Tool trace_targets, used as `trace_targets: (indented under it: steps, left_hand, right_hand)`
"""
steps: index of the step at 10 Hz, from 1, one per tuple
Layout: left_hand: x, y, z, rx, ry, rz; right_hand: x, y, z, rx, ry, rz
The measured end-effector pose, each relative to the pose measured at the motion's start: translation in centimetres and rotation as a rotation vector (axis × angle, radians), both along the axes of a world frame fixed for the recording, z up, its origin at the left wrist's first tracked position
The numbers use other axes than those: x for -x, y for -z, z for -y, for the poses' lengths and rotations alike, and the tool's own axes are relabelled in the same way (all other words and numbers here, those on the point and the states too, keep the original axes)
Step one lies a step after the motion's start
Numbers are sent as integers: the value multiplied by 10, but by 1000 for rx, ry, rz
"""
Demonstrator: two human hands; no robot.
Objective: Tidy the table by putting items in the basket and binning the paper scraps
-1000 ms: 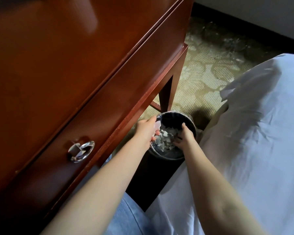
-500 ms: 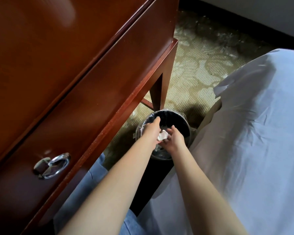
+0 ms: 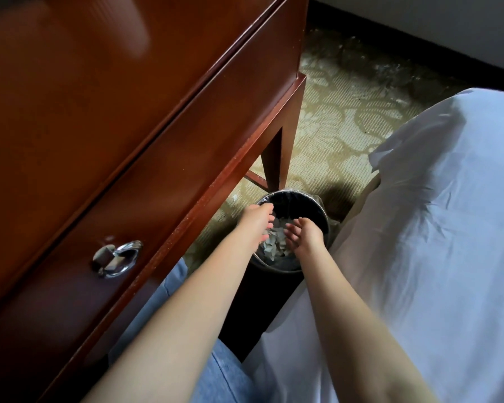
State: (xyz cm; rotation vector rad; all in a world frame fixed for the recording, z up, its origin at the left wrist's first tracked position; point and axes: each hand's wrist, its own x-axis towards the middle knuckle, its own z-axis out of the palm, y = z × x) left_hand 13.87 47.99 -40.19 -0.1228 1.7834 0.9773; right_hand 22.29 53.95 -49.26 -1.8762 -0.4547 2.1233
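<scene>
A round black bin point(image 3: 309, 200) with a clear liner stands on the carpet beside the table leg. White paper scraps point(image 3: 275, 245) lie heaped inside it. Both my hands reach down over its mouth. My left hand point(image 3: 255, 221) hangs above the bin's left rim, fingers apart and pointing down. My right hand point(image 3: 303, 235) is over the middle, fingers loosely spread. Neither hand holds anything that I can see. The basket and the table top items are out of view.
The red-brown wooden table point(image 3: 128, 126) fills the left, with a drawer and its metal ring handle point(image 3: 117, 258). Its leg point(image 3: 277, 158) stands just behind the bin. A white bedsheet point(image 3: 419, 242) covers the right. Patterned carpet point(image 3: 341, 117) lies beyond.
Half a second ago my hands were pressed together around a white scrap over the bin. They have parted and the scrap is gone from them. The scraps in the bin show again.
</scene>
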Motion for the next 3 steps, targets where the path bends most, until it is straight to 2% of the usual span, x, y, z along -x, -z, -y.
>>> trace_targets:
  steps: [2,3]
  left_hand:
    - [-10,-34,19,-47,122,-127]
    - [-15,-49,31,-101,168,-248]
  right_hand:
    - [0,-34,-1,-119,-66,10]
    - [0,-67,5,-206,-94,12]
